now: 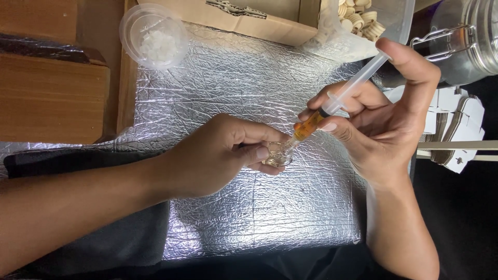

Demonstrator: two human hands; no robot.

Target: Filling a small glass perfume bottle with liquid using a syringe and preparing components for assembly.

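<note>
My right hand [386, 122] grips a plastic syringe [342, 96] holding amber liquid, thumb on the plunger's end, tip angled down to the left. The tip goes into the mouth of a small clear glass bottle [277, 154]. My left hand [218, 153] pinches that bottle between thumb and fingers, holding it on the crinkled silver foil mat [249, 78]. Most of the bottle is hidden by my fingers.
A clear plastic cup [154, 35] with white bits stands at the mat's far left. A cardboard box [249, 18] and a bag of wooden pieces [358, 18] lie behind. A glass clip-top jar [464, 39] and white card pieces [456, 124] sit at right. Dark cloth [104, 243] covers the left.
</note>
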